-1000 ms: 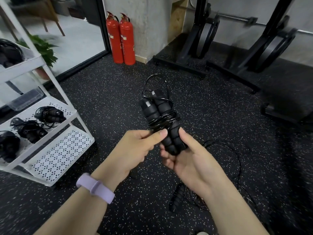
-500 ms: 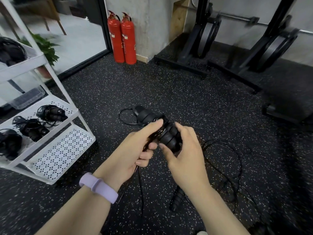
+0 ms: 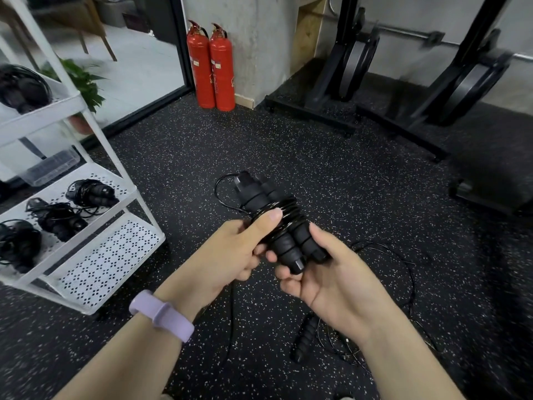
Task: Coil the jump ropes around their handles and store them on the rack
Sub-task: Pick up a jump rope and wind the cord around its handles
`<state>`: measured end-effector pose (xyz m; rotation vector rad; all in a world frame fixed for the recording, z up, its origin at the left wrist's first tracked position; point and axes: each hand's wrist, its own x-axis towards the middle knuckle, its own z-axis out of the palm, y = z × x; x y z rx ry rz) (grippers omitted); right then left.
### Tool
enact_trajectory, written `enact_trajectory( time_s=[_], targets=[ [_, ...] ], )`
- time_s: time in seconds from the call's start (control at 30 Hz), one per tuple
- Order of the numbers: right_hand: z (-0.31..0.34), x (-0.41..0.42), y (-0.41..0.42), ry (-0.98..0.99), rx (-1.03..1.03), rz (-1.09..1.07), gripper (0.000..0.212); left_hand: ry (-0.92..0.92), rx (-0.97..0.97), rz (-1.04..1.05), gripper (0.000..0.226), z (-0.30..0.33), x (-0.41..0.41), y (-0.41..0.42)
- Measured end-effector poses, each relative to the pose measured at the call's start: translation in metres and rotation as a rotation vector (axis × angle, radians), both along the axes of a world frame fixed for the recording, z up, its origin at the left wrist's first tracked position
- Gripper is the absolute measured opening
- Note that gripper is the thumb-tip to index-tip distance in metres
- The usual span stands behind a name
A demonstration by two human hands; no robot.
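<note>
Gripping the pair of black jump-rope handles at the centre of the view, both hands worked close together above the speckled rubber floor. The right hand cupped the lower ends of the handles from underneath, its fingers curled round them. The left hand, with a lilac band on its wrist, was clenched on the cord wound round the middle of the handles, thumb pressed flat on top of the coils. A short loop of cord stuck out at ten o'clock from the upper end of the handles, and a strand hung from the left hand toward the floor.

On the floor at five o'clock of the hands lay a second jump rope, one black handle showing among loose, tangled cord that spread out to three o'clock.

At nine o'clock stood a white perforated rack. Its middle shelf carried three coiled ropes side by side, the lowest shelf showed bare metal, and another dark bundle sat on the upper shelf.

Farther off at twelve o'clock, two red fire extinguishers stood against a concrete pillar. At one to two o'clock, black weight stands holding plates rested on the floor by the wall. A green plant showed behind the rack.
</note>
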<state>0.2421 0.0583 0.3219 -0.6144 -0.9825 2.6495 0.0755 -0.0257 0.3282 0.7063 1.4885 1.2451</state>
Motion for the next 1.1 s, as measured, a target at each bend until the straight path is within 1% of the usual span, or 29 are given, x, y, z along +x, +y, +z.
enact_trajectory(
  time_s=[0.07,0.1,0.13,0.17,0.23,0.27,0.3,0.37,0.4,0.43,0.5,0.57,0.6,0.63,0.7,0.77,0.83,0.93,1.1],
  targets=[
    [-0.004,-0.002,-0.002,-0.020,0.098,-0.097,0.046,0.014,-0.067,0.022,0.064,0.002,0.000,0.000],
    [-0.006,-0.002,-0.002,-0.073,0.189,-0.159,0.044,0.044,-0.113,0.037,0.069,0.002,0.000,0.000],
    [-0.007,-0.002,-0.002,-0.160,0.307,-0.218,0.040,0.097,-0.158,0.055,0.073,0.001,-0.001,-0.001],
    [-0.008,-0.001,-0.001,-0.285,0.454,-0.265,0.036,0.166,-0.194,0.071,0.073,0.000,-0.001,-0.001],
    [-0.008,0.000,-0.001,-0.547,0.752,-0.317,0.029,0.278,-0.225,0.076,0.060,-0.003,-0.001,-0.002],
    [-0.009,0.000,0.000,-0.611,0.856,-0.322,0.031,0.299,-0.225,0.065,0.053,-0.003,0.000,-0.001],
    [-0.010,0.000,0.000,-0.636,0.931,-0.308,0.036,0.316,-0.224,0.047,0.048,-0.003,0.002,-0.001],
    [-0.013,-0.002,-0.004,-0.668,1.041,-0.221,0.049,0.418,-0.228,0.010,0.047,-0.003,0.005,0.000],
    [-0.015,-0.003,-0.006,-0.699,1.114,-0.171,0.046,0.517,-0.231,-0.004,0.050,-0.004,0.007,0.000],
    [-0.016,-0.004,-0.008,-0.734,1.198,-0.131,0.039,0.651,-0.236,-0.020,0.052,-0.005,0.008,0.000],
    [-0.016,-0.006,-0.010,-0.786,1.317,-0.074,0.022,1.019,-0.243,-0.063,0.054,-0.005,0.008,-0.003],
    [-0.014,-0.006,-0.011,-0.818,1.374,0.012,0.018,1.356,-0.207,-0.110,0.051,-0.006,0.007,-0.007],
    [-0.013,-0.005,-0.011,-0.831,1.384,0.062,0.017,1.457,-0.158,-0.137,0.048,-0.007,0.008,-0.009],
    [-0.012,-0.005,-0.010,-0.843,1.387,0.104,0.016,1.511,-0.096,-0.165,0.044,-0.009,0.008,-0.010],
    [-0.011,-0.001,-0.007,-0.868,1.370,0.170,0.015,1.527,0.031,-0.248,0.040,-0.011,0.006,-0.011],
    [-0.009,0.001,-0.005,-0.884,1.327,0.223,0.018,1.511,0.107,-0.347,0.040,-0.014,0.005,-0.009],
    [-0.009,0.003,-0.003,-0.897,1.293,0.264,0.021,1.534,0.138,-0.417,0.042,-0.017,0.004,-0.008],
    [-0.005,0.005,-0.002,-0.894,1.279,0.316,0.020,1.582,0.172,-0.446,0.042,-0.016,0.004,-0.007],
    [0.006,0.007,0.000,-0.866,1.199,0.363,0.023,1.489,0.194,-0.504,0.038,-0.012,0.012,-0.010]
  ],
)
